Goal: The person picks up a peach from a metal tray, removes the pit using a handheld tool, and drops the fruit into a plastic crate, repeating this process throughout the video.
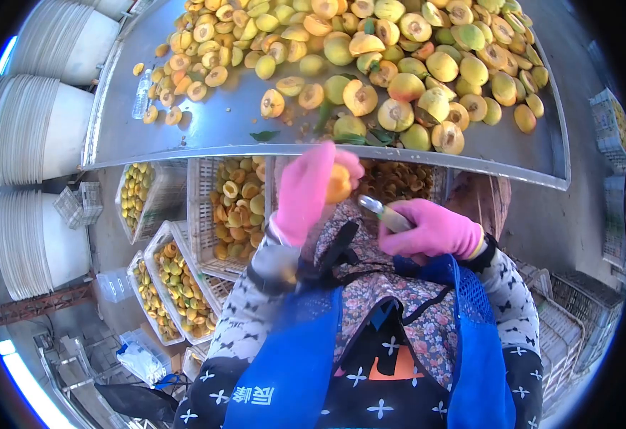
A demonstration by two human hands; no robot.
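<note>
My left hand, in a pink glove, is raised at the front edge of the metal table and holds a yellow peach in its curled fingers. The glove hides part of the fruit. In my right hand, also pink-gloved, is a pitting knife with a pale handle and a short shiny metal tip. That tip points up and left toward the peach, a small gap apart from it. Just beyond both hands, halved peaches lie heaped on the metal table.
Below the table edge, a crate of peach halves stands left of me; brown pits lie under my hands. More fruit-filled crates are farther left, near stacked white tubs. A plastic bottle and leaves lie on the table.
</note>
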